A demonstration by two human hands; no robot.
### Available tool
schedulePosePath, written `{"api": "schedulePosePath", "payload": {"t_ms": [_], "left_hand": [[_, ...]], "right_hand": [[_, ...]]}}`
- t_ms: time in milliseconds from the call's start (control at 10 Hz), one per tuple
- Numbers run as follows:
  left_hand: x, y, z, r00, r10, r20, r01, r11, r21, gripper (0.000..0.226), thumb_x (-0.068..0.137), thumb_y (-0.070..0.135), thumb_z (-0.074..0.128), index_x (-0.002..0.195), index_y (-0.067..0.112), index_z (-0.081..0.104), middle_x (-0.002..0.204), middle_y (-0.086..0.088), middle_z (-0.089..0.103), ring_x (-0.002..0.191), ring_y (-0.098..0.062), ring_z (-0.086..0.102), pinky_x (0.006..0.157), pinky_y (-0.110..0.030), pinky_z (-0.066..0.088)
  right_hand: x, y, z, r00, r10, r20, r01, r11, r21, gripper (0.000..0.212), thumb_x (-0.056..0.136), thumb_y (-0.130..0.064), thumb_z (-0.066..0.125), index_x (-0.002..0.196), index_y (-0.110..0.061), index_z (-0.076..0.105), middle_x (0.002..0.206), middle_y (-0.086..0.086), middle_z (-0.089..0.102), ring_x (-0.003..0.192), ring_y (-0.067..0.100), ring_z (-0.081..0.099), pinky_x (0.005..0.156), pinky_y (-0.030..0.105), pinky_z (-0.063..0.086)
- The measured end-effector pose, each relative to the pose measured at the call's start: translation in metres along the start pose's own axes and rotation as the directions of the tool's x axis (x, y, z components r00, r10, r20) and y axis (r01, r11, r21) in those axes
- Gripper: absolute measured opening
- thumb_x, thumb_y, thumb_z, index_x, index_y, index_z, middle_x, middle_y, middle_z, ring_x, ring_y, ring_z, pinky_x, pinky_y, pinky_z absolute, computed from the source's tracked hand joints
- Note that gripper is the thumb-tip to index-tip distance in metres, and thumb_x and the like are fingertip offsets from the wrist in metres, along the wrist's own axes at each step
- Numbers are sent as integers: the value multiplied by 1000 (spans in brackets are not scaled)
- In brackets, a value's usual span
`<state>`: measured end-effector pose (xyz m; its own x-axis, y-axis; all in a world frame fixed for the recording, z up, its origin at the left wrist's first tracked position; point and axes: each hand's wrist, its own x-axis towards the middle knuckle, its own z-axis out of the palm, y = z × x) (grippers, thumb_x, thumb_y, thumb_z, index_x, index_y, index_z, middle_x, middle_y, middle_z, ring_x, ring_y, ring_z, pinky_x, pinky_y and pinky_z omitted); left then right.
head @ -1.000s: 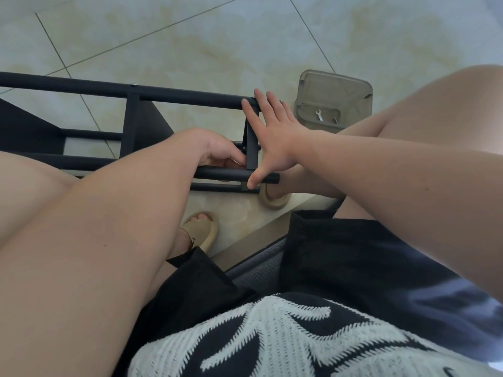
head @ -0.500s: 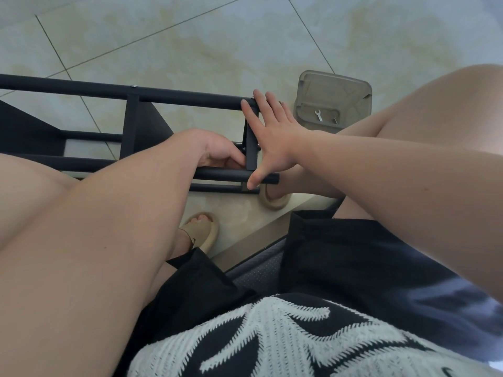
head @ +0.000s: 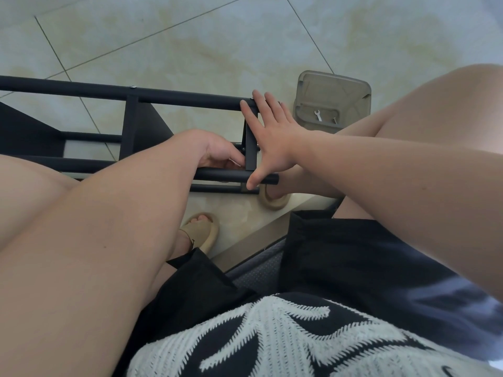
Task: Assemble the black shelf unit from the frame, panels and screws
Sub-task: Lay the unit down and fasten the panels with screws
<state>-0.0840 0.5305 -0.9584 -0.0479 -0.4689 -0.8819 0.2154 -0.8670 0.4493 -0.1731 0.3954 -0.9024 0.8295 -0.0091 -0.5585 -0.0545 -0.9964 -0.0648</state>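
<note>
Black frame (head: 177, 95) lies on the tiled floor (head: 190, 36) just beyond the person's knees. Its left end runs out of shot, so full length isn't visible. Right hand (head: 272, 137) is flat against the frame's right end, fingers (head: 258, 104) straight & spread wide. The tips are on the far tube and the thumb is on the near tube, covering most of the corner joint there. Left hand (head: 217, 153) sits inside the frame just left of the short upright, fingers curled in toward it. Their tips are mostly tucked behind palm & near tube, so can't tell whether they pinch anything. A black panel (head: 147, 126) shows btwn the tubes mid-frame. A second panel (head: 24, 129) at far left is cut by the picture edge & the left thigh. Clear tub (head: 326, 88) stands on the floor right of the frame, its near right corner hidden by the right knee. Inside are a small wrench (head: 318, 115) & what looks like a screw (head: 333, 120), too small to be sure. One sandal (head: 202, 232) shows near. The other is mostly hidden under the right forearm.
</note>
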Motion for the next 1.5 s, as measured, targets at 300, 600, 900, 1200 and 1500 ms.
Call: {"api": "schedulePosePath", "payload": {"t_ms": [300, 600, 900, 1200, 1500], "left_hand": [[-2, 0, -1, 1000, 19, -11, -19, 999, -39, 22, 93, 13, 58, 108, 6, 73, 99, -10, 74, 95, -22, 68, 92, -29, 51], [-6, -1, -2, 999, -8, 36, 11, 997, -82, 24, 95, 12, 54, 107, 8, 75, 106, -11, 75, 100, -24, 70, 92, -34, 55], [0, -1, 1, 998, 19, -68, -18, 1000, 22, 18, 93, 15, 61, 106, 7, 71, 106, -11, 71, 103, -24, 63, 100, -35, 47], [6, -3, -2, 994, 36, -100, -34, 999, 24, 15, 92, 15, 62, 99, 5, 71, 106, -12, 71, 103, -26, 61, 100, -35, 45], [4, -5, -5, 1000, 17, -1, -17, 1000, -10, 33, 92, 16, 58, 121, 5, 70, 124, -13, 70, 119, -27, 63, 111, -37, 43]], "right_hand": [[0, 0, 1, 1000, 0, -5, 0, 1000, 5, 168, 42, -92, 71, 157, -13, -23, 161, 21, -29, 150, 40, -24, 124, 53, -6], [1, 0, 1, 1000, -1, -3, 1, 1000, 2, 168, 42, -92, 71, 156, -14, -24, 161, 21, -30, 150, 41, -24, 124, 53, -6], [1, 0, 1, 1000, -2, -3, 2, 1000, 11, 168, 42, -92, 72, 156, -14, -24, 161, 21, -30, 150, 40, -24, 124, 53, -6], [-1, 0, 0, 1000, -2, -2, 2, 1000, 10, 167, 43, -91, 72, 156, -13, -24, 161, 21, -30, 150, 40, -25, 124, 53, -7], [-2, -1, 0, 1000, -2, -1, 2, 1000, 13, 167, 44, -90, 73, 156, -13, -23, 161, 21, -29, 150, 40, -25, 124, 53, -6]]}}
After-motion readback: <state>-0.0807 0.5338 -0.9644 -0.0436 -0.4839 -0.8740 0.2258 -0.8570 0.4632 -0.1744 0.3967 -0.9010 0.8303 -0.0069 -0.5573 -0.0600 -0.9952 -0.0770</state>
